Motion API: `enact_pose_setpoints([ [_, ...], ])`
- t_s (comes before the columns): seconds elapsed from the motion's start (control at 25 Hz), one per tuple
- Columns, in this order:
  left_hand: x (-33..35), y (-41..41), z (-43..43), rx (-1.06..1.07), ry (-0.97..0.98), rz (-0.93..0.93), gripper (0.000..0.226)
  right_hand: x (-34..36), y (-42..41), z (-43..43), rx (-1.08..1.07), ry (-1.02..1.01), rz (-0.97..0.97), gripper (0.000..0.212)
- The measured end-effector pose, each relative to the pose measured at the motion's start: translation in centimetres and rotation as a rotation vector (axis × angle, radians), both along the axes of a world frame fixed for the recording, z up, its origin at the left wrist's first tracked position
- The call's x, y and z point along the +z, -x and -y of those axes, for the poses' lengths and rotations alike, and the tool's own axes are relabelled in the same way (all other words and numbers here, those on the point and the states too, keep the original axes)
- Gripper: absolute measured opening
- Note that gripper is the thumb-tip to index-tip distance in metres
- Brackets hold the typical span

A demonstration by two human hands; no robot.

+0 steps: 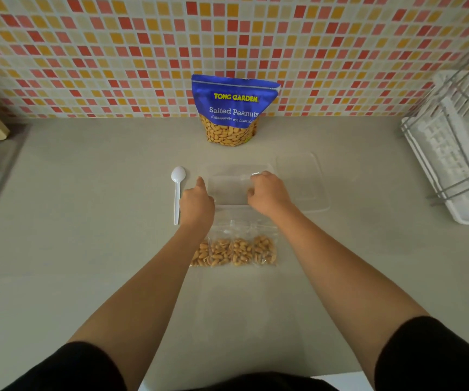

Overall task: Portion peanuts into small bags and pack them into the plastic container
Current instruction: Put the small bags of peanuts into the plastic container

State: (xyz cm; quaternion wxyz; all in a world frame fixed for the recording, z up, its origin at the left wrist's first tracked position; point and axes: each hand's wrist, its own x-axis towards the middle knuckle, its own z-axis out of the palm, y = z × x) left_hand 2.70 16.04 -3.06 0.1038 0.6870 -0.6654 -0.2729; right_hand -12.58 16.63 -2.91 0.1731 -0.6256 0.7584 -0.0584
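While both hands rest on the clear container (pixel 229 187), four filled bags (pixel 234 251) lie just behind the wrists — light, soft, slippery; best pinched at the empty tops. Left hand (pixel 196 203) curled at the container's rim, right hand (pixel 267 193) curled inside; actual grip unclear.

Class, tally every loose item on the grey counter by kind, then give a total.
Small clear bags filled with peanuts: 4
Blue Salted Peanuts pouch: 1
White plastic spoon: 1
Clear plastic container: 1
Clear plastic lid: 1
Total: 8
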Motion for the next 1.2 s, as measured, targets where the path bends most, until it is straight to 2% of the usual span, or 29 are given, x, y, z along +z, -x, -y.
enact_pose_setpoints([
  [0.16, 0.8, -1.3, -1.5, -0.008, 0.096, -0.068, 0.056, 1.4, 0.3, -4.0, -0.258, 0.269, 0.249, 0.023],
  [0.28, 0.3, -3.7, -4.5, 0.048, 0.14, -0.104, 0.043, 1.0, 0.3, -9.5, -0.335, 0.149, 0.281, 0.021],
  [0.44, -1.4, -5.5, -8.9, 0.106, -0.072, -0.072, 0.044, -1.0, -0.9, -13.5, -0.368, -0.153, 0.334, 0.042],
  [0.56, -1.7, -5.0, -9.7, 0.128, -0.136, -0.215, 0.049, -1.9, -1.7, -13.5, -0.394, -0.123, 0.39, 0.047],
  [0.72, -1.2, -5.4, -9.5, 0.164, -0.222, -0.371, 0.043, -2.5, -1.3, -13.9, -0.405, -0.013, 0.499, 0.035],
  [0.8, -0.5, -5.2, -9.7, 0.147, -0.152, -0.327, 0.035, -2.2, -0.9, -14.4, -0.437, 0.082, 0.582, 0.031],
  [0.88, 0.9, -4.8, -9.6, 0.147, 0.032, -0.27, 0.027, -1.1, -0.5, -14.4, -0.435, 0.222, 0.68, 0.032],
  [1.0, 4.0, -3.3, -7.4, 0.131, 0.227, -0.332, 0.025, 1.2, 0.1, -12.1, -0.364, 0.351, 0.786, 0.039],
  [1.2, 3.4, -0.6, 0.0, 0.099, 0.166, -0.291, 0.035, 1.4, 0.5, -4.7, -0.321, 0.28, 0.688, 0.042],
])
